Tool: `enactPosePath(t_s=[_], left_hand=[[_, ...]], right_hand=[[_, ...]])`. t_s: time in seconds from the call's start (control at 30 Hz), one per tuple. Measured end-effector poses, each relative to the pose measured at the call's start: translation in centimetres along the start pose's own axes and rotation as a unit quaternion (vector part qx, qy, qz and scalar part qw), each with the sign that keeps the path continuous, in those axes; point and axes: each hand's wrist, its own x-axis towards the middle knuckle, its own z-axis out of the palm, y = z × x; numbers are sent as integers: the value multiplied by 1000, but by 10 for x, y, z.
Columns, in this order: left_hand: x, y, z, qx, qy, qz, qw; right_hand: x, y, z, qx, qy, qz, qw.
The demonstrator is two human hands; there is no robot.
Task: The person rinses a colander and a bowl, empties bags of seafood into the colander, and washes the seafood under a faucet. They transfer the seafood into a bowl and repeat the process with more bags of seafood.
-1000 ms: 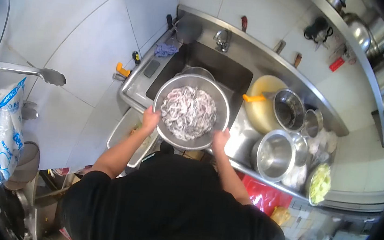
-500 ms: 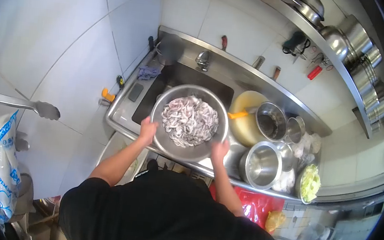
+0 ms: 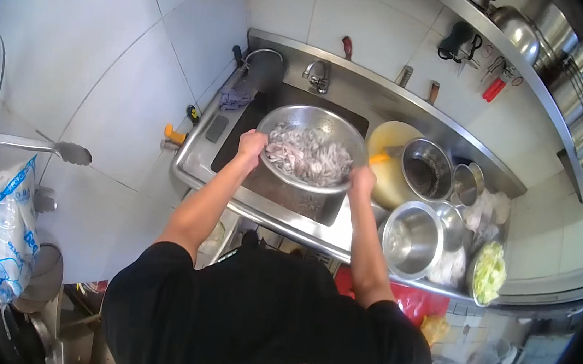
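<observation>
Both hands up over the steel sink basin [image 3: 284, 188]. Left hand [image 3: 251, 144] clenched on the near-left rim of a round stainless-steel colander bowl [image 3: 315, 124]; right hand [image 3: 361, 181] grasping the rim on the opposite side. Bowl held tilted above the basin, clear of the counter — heaped with pale, purplish-white strips of squid [image 3: 308, 157]. Chrome tap [image 3: 317, 77] behind it. To the right, on the counter: a round yellow tub [image 3: 385, 185], an empty steel pot [image 3: 410, 238], and a bowl of shredded green cabbage [image 3: 489, 272].

steel bowl [image 3: 312, 124]; tilted over sink; holds pale squid strips [image 3: 308, 157]
</observation>
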Motion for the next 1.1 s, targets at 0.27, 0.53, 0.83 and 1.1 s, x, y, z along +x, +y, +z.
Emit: enactPosePath(t_s=[0.27, 0.53, 0.83, 1.1], left_hand=[[32, -27, -11, 8, -24, -10, 1000], [-17, -48, -33, 88, -6, 51, 995], [-13, -27, -21, 94, 18, 49, 994], [-7, -35, -22, 3, 31, 42, 999]], right_hand=[[-7, 10, 11, -65, -8, -111, 992], [-66, -37, 11, 35, 52, 66, 996], [-79, -39, 17, 69, 72, 26, 995], [-104, -83, 22, 104, 86, 59, 989]])
